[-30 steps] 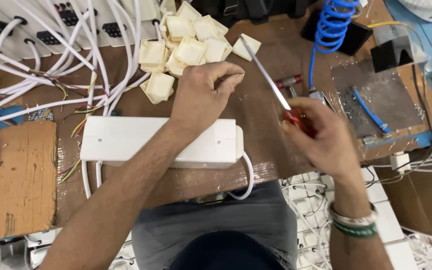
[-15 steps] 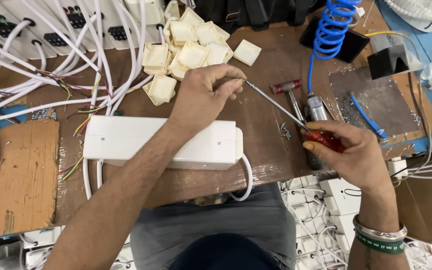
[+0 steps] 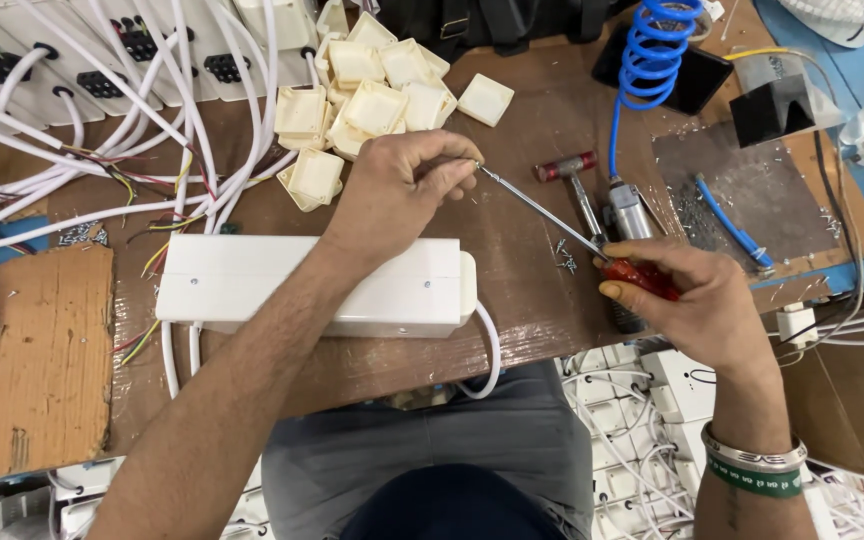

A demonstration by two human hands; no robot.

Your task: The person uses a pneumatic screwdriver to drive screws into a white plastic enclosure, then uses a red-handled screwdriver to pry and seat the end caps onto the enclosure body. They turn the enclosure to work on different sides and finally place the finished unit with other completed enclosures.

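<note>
Gripping red-handled screwdriver, right hand fingers clenched; shaft angled up-left, tip pinched by left hand fingers.

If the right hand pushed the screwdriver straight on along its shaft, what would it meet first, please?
The right hand points the screwdriver up-left; its tip already sits at the left hand's fingertips, so those come first, though depth is unclear.

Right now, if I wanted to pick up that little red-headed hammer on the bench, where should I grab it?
Take the small hammer by its slim metal handle, coming from above. It lies flat with the red head pointing away, and the handle's near end sits close to the screwdriver, so grip mid-handle.
</note>
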